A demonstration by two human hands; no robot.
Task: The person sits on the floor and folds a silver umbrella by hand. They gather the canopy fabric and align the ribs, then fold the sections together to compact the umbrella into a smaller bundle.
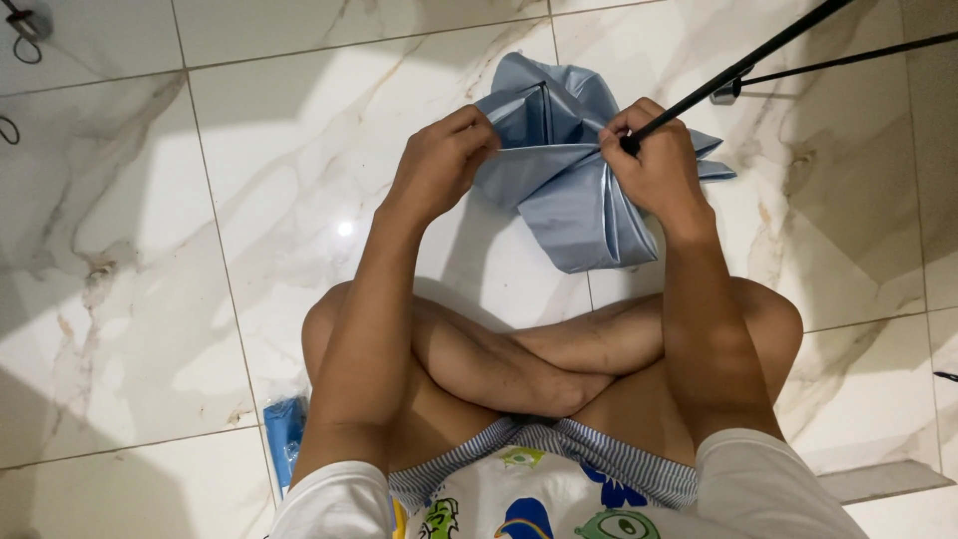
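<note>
I sit cross-legged on a white marble floor (200, 250). A light blue fabric piece (564, 180), folded and creased, lies on the floor in front of my legs. My left hand (439, 160) pinches its left edge. My right hand (654, 160) grips the fabric's right side together with the end of a thin black rod (738, 68) that runs up toward the top right. The fabric is stretched between both hands, its lower part draped on the tile.
A second black rod (848, 62) crosses the top right corner. A small blue packet (284, 439) lies on the floor beside my left hip. Dark cable loops (25, 35) sit at the top left.
</note>
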